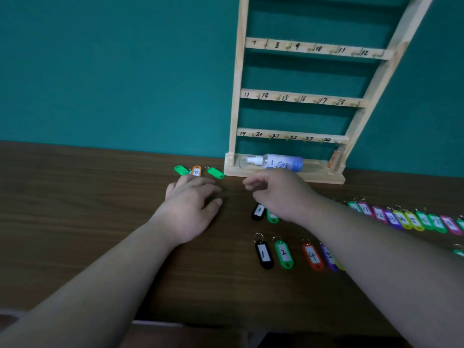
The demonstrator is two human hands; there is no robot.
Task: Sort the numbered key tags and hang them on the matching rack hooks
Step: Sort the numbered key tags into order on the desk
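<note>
The left hand (190, 207) lies flat on the dark wooden tabletop (100, 222) with its fingers straight. The fingertips are just beside an orange tag (196, 170) marked 12, which sits between two green tags (216, 172) near the far edge. The right hand (278, 194) hovers with its fingers loosely curled, holding nothing visible, over a black tag (258, 211) marked 1. More coloured numbered tags (401, 218) run in a row toward the right edge. The wooden rack (236, 96) stands against a teal wall (113, 71), with a spray bottle (276, 162) lying in its base.

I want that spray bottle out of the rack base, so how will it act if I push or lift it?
The spray bottle lies on its side and looks round, so a push would probably roll it, though the front lip of the rack may stop it. It looks like plastic, likely light.
</note>
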